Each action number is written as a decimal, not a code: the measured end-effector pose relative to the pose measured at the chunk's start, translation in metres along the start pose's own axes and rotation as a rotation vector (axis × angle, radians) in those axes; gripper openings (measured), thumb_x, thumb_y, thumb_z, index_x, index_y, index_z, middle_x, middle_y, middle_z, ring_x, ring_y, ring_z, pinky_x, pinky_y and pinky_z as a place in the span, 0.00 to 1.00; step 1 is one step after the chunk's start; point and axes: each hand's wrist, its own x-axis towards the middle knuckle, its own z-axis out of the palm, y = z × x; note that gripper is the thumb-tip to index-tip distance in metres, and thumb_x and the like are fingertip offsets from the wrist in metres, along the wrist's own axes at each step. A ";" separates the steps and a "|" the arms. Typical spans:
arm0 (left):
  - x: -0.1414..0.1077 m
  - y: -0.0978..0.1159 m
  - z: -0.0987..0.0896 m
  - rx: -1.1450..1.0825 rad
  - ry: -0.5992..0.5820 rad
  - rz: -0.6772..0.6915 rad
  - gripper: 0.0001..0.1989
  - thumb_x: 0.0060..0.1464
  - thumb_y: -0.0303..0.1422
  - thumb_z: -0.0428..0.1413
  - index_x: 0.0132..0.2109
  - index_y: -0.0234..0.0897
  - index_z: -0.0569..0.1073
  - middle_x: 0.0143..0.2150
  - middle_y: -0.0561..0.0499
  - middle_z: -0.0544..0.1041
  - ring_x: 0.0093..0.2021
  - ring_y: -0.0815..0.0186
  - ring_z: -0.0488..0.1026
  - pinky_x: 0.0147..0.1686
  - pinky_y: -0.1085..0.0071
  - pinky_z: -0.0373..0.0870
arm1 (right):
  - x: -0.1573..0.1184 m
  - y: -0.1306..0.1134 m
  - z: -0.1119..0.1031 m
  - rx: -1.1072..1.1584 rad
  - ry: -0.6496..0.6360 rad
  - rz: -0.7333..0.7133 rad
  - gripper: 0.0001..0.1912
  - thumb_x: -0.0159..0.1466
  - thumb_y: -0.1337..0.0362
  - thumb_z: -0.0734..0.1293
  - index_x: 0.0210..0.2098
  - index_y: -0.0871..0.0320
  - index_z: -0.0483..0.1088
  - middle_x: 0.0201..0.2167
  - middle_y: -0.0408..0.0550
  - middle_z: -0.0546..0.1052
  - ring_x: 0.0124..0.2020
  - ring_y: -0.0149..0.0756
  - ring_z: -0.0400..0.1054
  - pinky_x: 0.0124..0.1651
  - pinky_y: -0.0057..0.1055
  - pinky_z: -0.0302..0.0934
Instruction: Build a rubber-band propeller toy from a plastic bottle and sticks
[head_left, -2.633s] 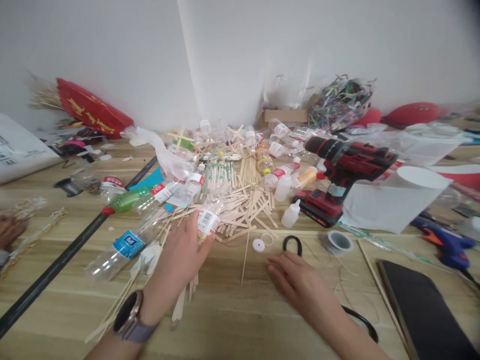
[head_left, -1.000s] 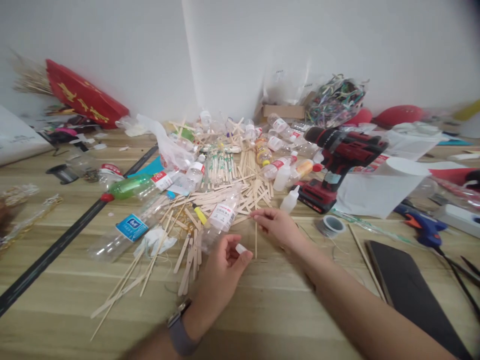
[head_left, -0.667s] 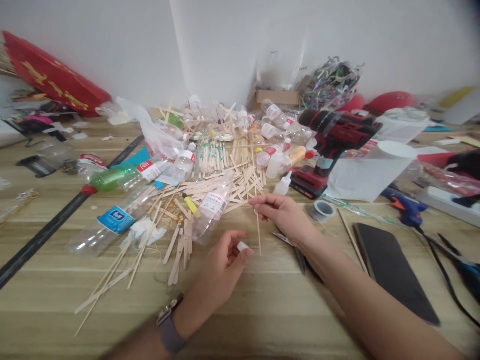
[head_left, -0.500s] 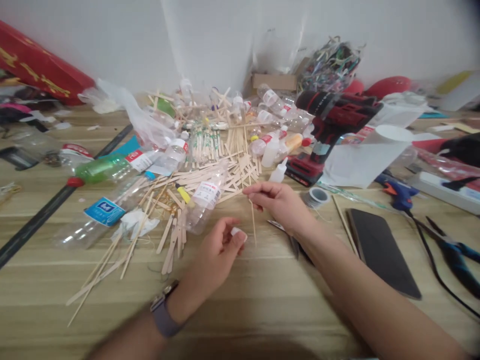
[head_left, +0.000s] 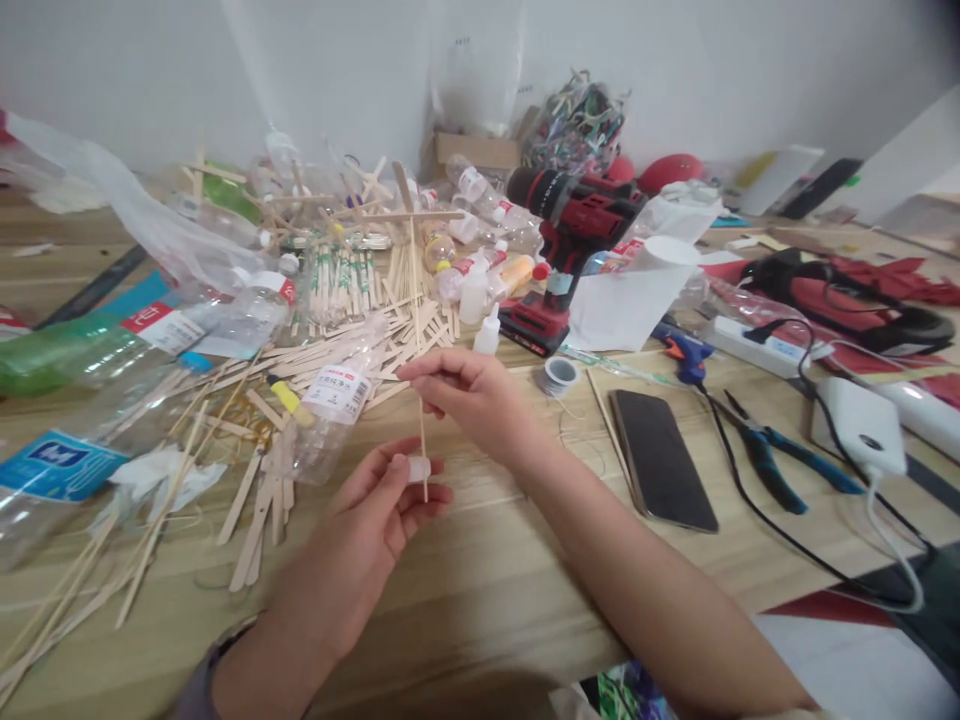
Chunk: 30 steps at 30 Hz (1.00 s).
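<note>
My right hand (head_left: 461,395) pinches a thin wooden stick (head_left: 418,300) that stands nearly upright, with flat craft sticks (head_left: 427,216) crossed at its top. Lower down, my left hand (head_left: 386,495) holds a small white cap (head_left: 418,469) between thumb and fingers, beside the stick's lower end; whether cap and stick touch, I cannot tell. A clear bottle with a white label (head_left: 335,393) lies left of my hands, over loose craft sticks (head_left: 259,525). A small white dropper bottle (head_left: 487,332) stands just beyond my right hand.
Behind are a red and black drill (head_left: 574,235), bundled sticks and more bottles. To the right lie a wire spool (head_left: 560,374), a black phone (head_left: 662,458), a blue glue gun (head_left: 681,350), pliers (head_left: 780,455) and a white charger with cables (head_left: 859,425). A blue-labelled bottle (head_left: 60,466) lies at left.
The view has swung to the right. The stick's crossed top now shows clearly above my right hand, and my left hand with the cap has come up to the stick's lower end.
</note>
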 end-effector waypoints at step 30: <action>-0.005 -0.004 -0.011 0.276 -0.160 0.118 0.22 0.50 0.44 0.66 0.46 0.35 0.73 0.40 0.50 0.80 0.39 0.65 0.75 0.44 0.69 0.70 | -0.016 0.001 -0.008 -0.138 0.049 -0.142 0.06 0.61 0.65 0.66 0.35 0.57 0.76 0.26 0.42 0.73 0.26 0.29 0.66 0.28 0.27 0.61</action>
